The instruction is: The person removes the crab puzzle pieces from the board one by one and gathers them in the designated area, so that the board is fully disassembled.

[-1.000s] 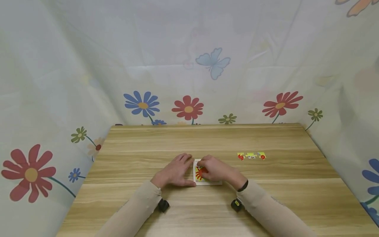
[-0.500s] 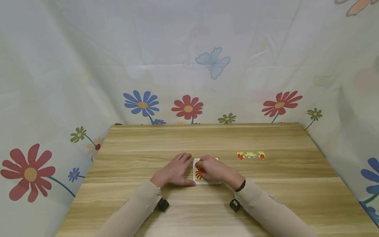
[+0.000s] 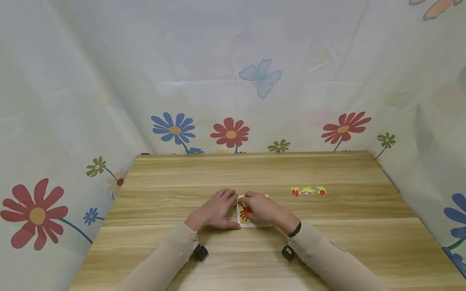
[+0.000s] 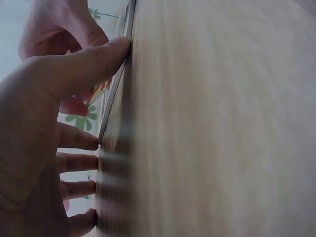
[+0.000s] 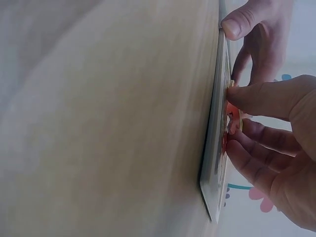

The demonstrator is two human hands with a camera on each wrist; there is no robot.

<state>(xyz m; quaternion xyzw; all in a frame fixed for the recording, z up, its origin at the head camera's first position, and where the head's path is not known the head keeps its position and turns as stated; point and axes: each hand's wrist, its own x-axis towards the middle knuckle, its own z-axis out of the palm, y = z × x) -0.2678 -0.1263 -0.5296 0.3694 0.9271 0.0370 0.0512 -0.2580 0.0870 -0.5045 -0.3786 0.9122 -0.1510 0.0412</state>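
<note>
Slightly leftward since a second ago, my right hand has shifted over the white-rimmed puzzle tray. At left, my left hand holds its fingers spread, tips down on the wooden surface, thumb resting on the tray's near-left corner; over the tray my right forearm angles inward, thumb and fingers pinching a red piece, and farther right lie three loose pieces.

Diffuse light casts soft shadows beside the left hand.
</note>
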